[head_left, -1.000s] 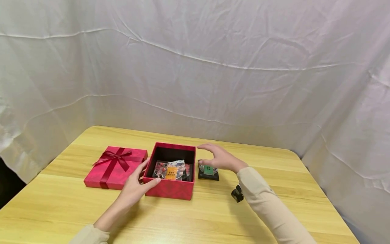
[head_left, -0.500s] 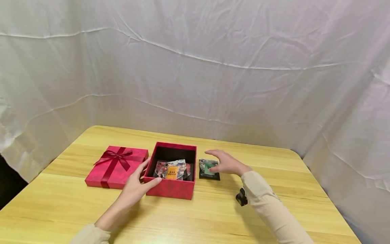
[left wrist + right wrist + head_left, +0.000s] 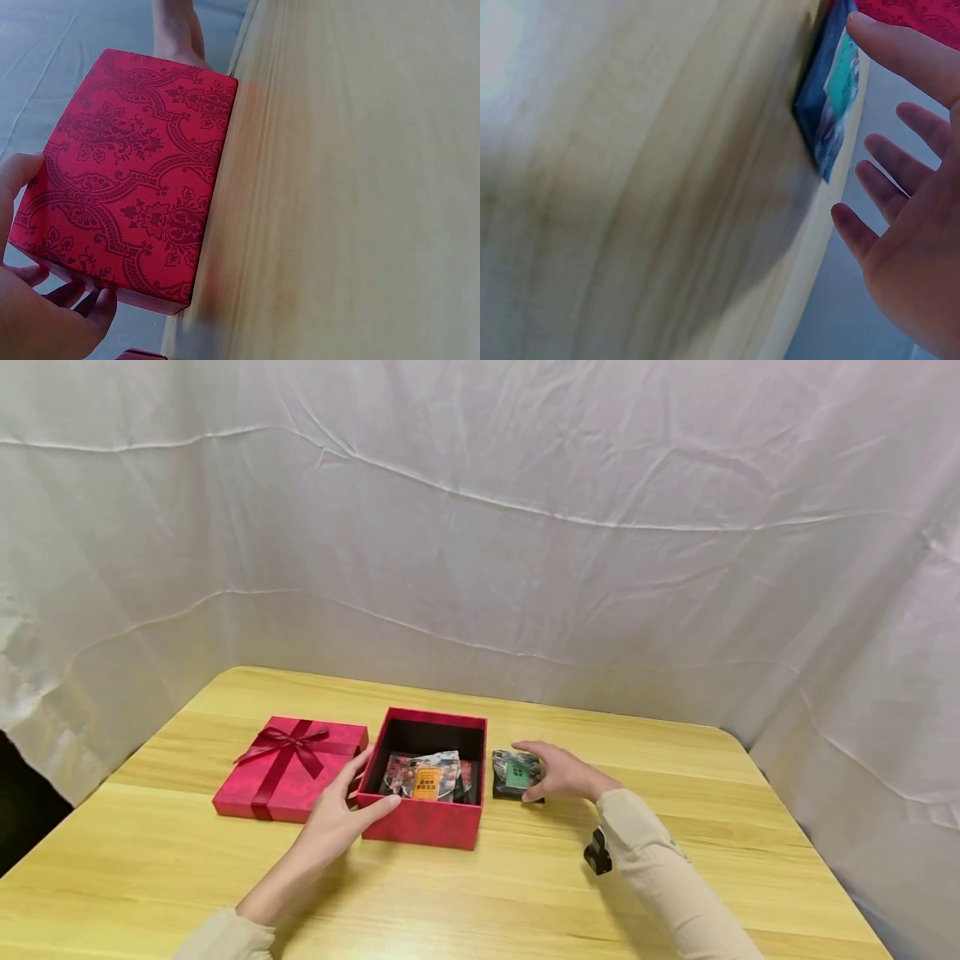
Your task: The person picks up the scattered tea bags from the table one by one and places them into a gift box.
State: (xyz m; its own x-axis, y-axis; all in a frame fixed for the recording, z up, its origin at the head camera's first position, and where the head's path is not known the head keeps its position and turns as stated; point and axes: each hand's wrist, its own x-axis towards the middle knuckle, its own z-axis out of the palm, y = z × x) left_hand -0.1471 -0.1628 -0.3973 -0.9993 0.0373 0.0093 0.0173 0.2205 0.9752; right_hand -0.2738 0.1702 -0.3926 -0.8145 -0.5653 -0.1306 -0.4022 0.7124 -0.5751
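Observation:
A red patterned gift box with a black inside stands uncovered in the head view, several printed packets lying in it, the front one with an orange label. My left hand grips its near left corner, thumb at the front rim and fingers along the side; the left wrist view shows the patterned wall between thumb and fingers. Right of the box, a dark packet with a green label lies on the table. My right hand hovers at its right side, fingers spread, thumb tip overlapping its near edge.
The box's lid, with a dark red ribbon bow, lies just left of the box. A small black device sits beside my right cuff. Behind the wooden table hangs a pale curtain.
My right hand has moved down and slightly right, from beside the box's far right corner to the green-labelled packet. The left hand keeps its grip on the box.

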